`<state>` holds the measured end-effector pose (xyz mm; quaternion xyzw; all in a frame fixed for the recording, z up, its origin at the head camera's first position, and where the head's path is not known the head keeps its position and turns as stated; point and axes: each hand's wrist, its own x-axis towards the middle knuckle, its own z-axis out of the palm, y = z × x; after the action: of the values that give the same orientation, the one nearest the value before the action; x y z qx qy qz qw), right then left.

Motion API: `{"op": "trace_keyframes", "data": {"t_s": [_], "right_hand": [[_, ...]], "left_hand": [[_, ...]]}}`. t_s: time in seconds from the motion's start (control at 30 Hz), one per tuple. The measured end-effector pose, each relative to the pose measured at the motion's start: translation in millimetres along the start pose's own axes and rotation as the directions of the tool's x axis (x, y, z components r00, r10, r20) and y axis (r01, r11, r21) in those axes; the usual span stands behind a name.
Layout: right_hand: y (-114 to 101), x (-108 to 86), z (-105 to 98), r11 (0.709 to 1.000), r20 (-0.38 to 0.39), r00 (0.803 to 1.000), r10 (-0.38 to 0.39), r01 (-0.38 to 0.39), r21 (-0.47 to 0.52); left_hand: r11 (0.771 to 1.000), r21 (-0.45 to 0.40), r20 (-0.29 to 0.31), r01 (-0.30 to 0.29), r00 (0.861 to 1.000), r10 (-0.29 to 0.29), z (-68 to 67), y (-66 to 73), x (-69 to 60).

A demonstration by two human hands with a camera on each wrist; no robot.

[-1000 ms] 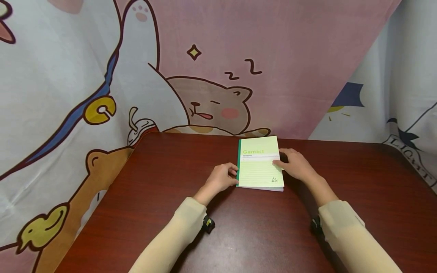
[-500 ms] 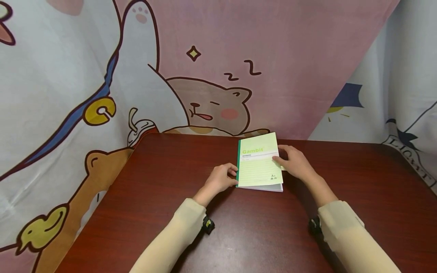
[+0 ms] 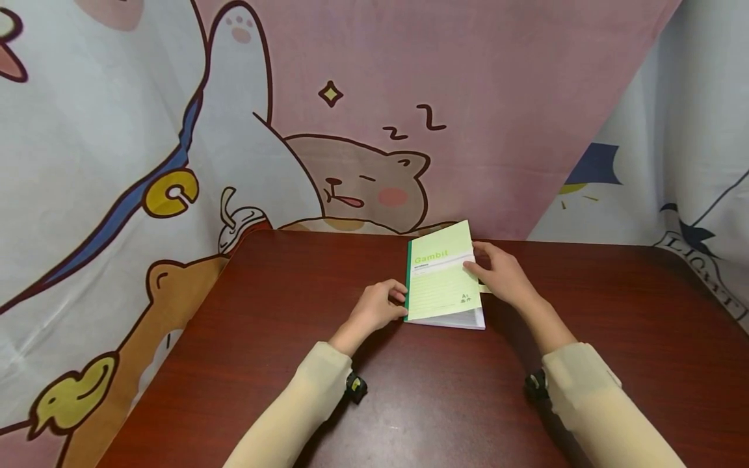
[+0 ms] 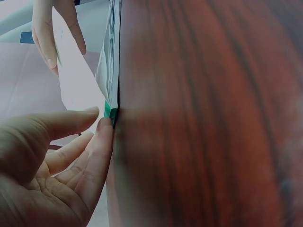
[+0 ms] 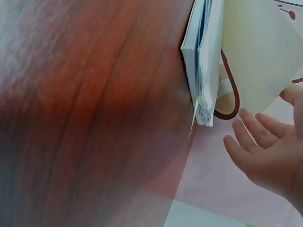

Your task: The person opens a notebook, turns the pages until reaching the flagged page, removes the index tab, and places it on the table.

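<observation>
A pale green "Gambit" notebook [image 3: 439, 286] with a dark green spine lies near the table's far side, its front cover raised along the right. My right hand [image 3: 503, 276] holds the cover's right edge, thumb on the front and fingers behind. In the right wrist view, the lifted cover [image 5: 260, 52] stands away from the pages [image 5: 208, 71]. My left hand [image 3: 377, 304] rests against the spine, fingertips touching it; the left wrist view shows the thumb and fingers at the green spine end [image 4: 110, 111]. A small pale strip [image 3: 484, 288] juts from the notebook's right side.
The dark red-brown wooden table [image 3: 281, 292] extends around the notebook. Behind it hangs a cartoon-printed cloth [image 3: 497, 117], close to the notebook's top edge. Each wrist wears a small black device, such as the left one [image 3: 355, 387].
My right hand has moved slightly up and left, lifting the front cover further so that more of the pages beneath shows. My left hand has stayed at the spine.
</observation>
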<state>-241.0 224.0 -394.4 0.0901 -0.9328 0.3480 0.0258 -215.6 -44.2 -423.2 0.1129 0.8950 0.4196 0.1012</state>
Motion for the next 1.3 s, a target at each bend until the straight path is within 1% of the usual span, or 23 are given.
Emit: {"op": "trace_keyframes", "data": {"t_s": [0.23,0.47,0.67,0.87,1.13,1.3], "right_hand": [[-5,0.7,2,0.997,-0.028,0.999,-0.028,0.029,0.065],[-12,1.8,5,0.991,-0.041,0.999,-0.024,0.029,0.131],[-20,2.2,7,0.985,-0.063,0.998,-0.027,0.037,0.170],[-26,2.5,10,0.979,-0.090,0.995,-0.045,0.062,0.195],[-34,2.9,11,0.971,-0.084,0.995,-0.050,0.068,0.230],[-39,3.9,13,0.966,-0.068,0.997,-0.041,0.057,0.252]], "left_hand": [[1.000,0.009,-0.013,-0.007,1.000,0.007,-0.9,0.7,-1.1],[1.000,0.015,-0.024,-0.020,0.999,0.021,-2.4,1.5,-3.7],[0.998,-0.004,-0.039,-0.058,0.998,0.058,-2.8,2.1,-6.1],[0.994,-0.041,-0.048,-0.102,0.994,0.100,-2.2,6.6,-7.8],[0.987,-0.047,-0.045,-0.152,0.988,0.150,0.0,11.2,-8.3],[0.984,-0.051,-0.047,-0.169,0.985,0.167,2.1,12.8,-9.7]]}}
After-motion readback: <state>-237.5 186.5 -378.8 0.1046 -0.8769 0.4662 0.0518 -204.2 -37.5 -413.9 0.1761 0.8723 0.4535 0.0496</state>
